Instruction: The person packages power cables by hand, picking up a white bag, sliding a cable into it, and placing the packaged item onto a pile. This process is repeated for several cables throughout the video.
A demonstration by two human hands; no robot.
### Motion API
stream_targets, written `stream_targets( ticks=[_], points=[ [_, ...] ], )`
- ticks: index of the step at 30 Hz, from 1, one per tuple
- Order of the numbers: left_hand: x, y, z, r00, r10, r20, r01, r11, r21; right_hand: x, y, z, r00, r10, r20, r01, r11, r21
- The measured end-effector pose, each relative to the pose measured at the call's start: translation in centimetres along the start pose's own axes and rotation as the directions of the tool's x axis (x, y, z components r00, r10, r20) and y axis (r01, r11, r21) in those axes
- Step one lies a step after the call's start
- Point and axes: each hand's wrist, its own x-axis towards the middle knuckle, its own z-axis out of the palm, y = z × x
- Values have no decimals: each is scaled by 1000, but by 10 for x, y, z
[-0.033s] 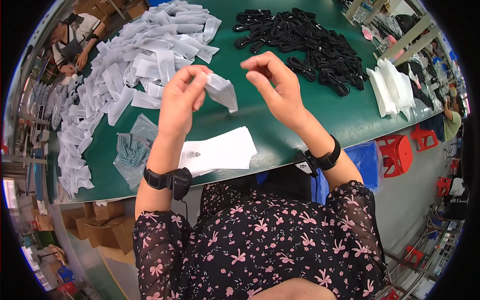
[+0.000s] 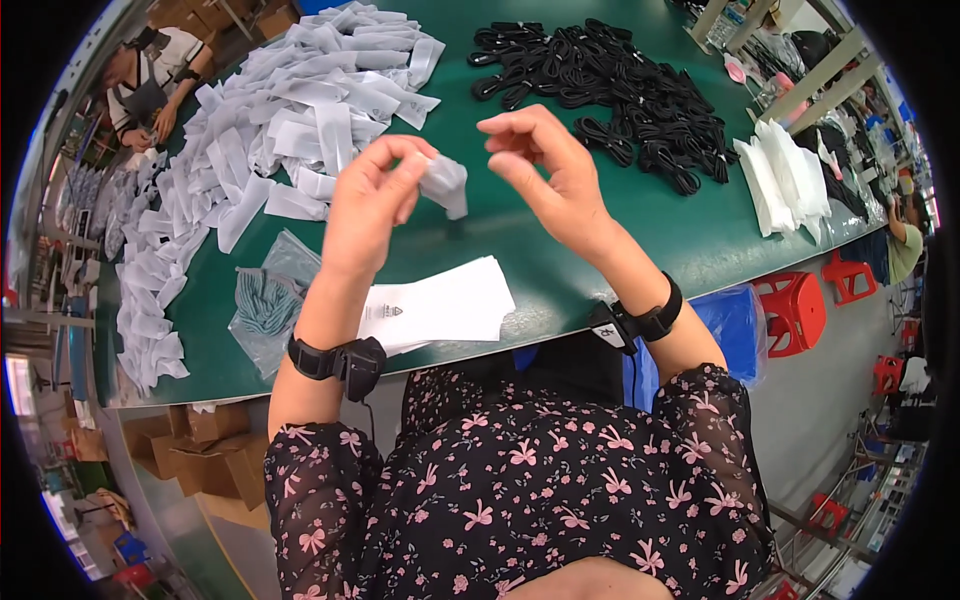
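Observation:
My left hand [image 2: 375, 195] is closed, thumb against fingers, on one end of a small frosted plastic bag [image 2: 445, 187]. The bag hangs bent over the green table, and what is inside it does not show. To its right my right hand [image 2: 550, 170] is raised with curved fingers and the thumb apart, holding nothing. Under my left wrist lies a fanned stack of flat white bags [image 2: 450, 305]. Beyond my left hand spreads a big pile of filled frosted bags [image 2: 330, 100]. Bundled black cables [image 2: 620, 85] are heaped beyond my right hand.
A clear bag with striped grey-green fabric [image 2: 268, 300] lies left of my left forearm. White bags [image 2: 780, 180] sit at the table's right. Red stools [image 2: 790, 310] and a blue plastic-lined container [image 2: 725, 330] stand below the right edge. A person [image 2: 155, 80] works at far left.
The bag in my left hand has swung and folded a little, its free end now pointing more downward. My left hand has shifted slightly right; my right hand is almost unmoved.

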Motion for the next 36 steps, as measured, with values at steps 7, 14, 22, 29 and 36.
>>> stream_targets(
  ticks=[7, 14, 22, 29, 36],
  points=[
    [13, -8, -3, 999, 42, -11, -41, 996, 81, -7, 23, 20, 962, -121, 244, 139, 988, -59],
    [7, -16, 7, 998, 54, -33, -55, 998, -24, 2, 10, 22, 987, -47, 155, 66, 991, -119],
    [8, -37, 5, 989, 144, -18, -104, 793, 601, 13, 14, 6, 956, 293, 11, -279, 898, 341],
    [-5, -14, -47, 864, 489, -117, -129, 441, 888, 3, 58, -58, 981, 94, -171, -169, 851, -498],
    [-93, -65, 20, 931, 103, 351, -339, 602, 723, -39, 128, -109, 955, 283, 86, 7, 270, -963]
  ],
)
